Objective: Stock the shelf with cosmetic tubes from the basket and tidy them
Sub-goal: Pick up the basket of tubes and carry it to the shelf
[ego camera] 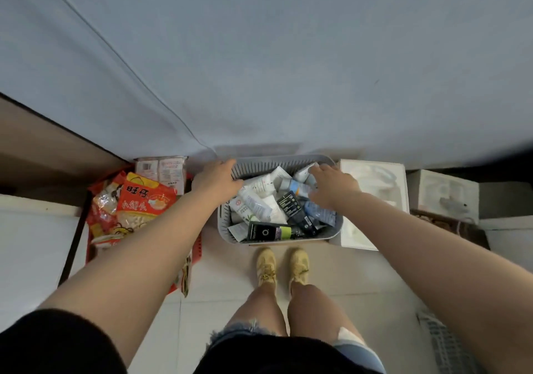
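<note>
- A grey slatted plastic basket (227,223) sat on the pale tiled floor (227,261) against the foot of a wide grey-blue wall (288,56), just beyond a pair of yellow lace-up shoes (282,267).
- The basket held a jumbled heap of cosmetic tubes (259,200), mostly white, with a black tube (294,209) in the middle, a blue one (320,213) to the right, and a black box with a green band (269,232) lying along the near wall.
- The left hand (216,181) gripped the basket's far left rim, fingers curled over the edge.
- The right hand (331,187) reached into the far right side of the heap, palm down on the tubes; its fingers were hidden beneath it, so whether it held one could not be told.
- Left of the basket stood a red plastic crate (197,246) piled with red and orange snack bags (144,200).
- A white box (375,189) sat just to the basket's right, touching it.
</note>
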